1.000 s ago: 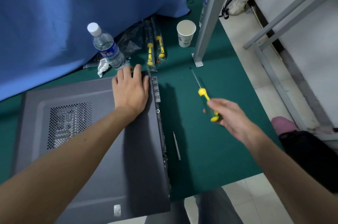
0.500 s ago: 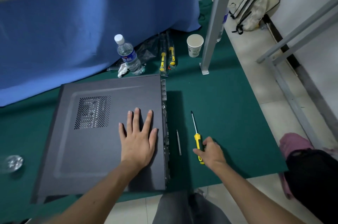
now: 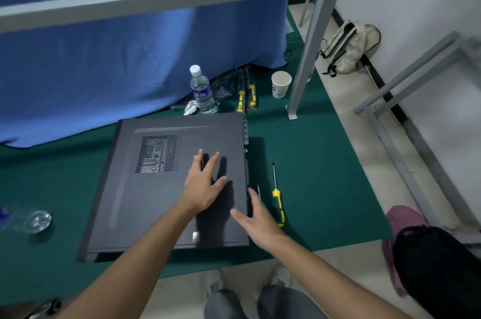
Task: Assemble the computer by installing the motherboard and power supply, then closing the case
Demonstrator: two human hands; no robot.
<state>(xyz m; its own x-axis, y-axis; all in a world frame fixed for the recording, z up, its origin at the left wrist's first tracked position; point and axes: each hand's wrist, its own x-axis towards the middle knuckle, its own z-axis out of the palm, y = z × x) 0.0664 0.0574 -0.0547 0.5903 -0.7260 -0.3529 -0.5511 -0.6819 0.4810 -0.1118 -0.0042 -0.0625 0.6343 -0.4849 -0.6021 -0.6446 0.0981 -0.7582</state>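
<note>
A: Where's the PC case seen?
B: Laid flat on the green mat, side panel on top.
A: Left hand?
B: Rested on the case's panel, fingers spread wide, nothing held.
A: Right hand?
B: Kept at the case's right edge, fingers straight, nothing held.
A: And right of the case?
B: A thin metal bit, then a yellow screwdriver, both left on the mat.

Green mat under computer case, screwdriver, bottle, cup.
</note>
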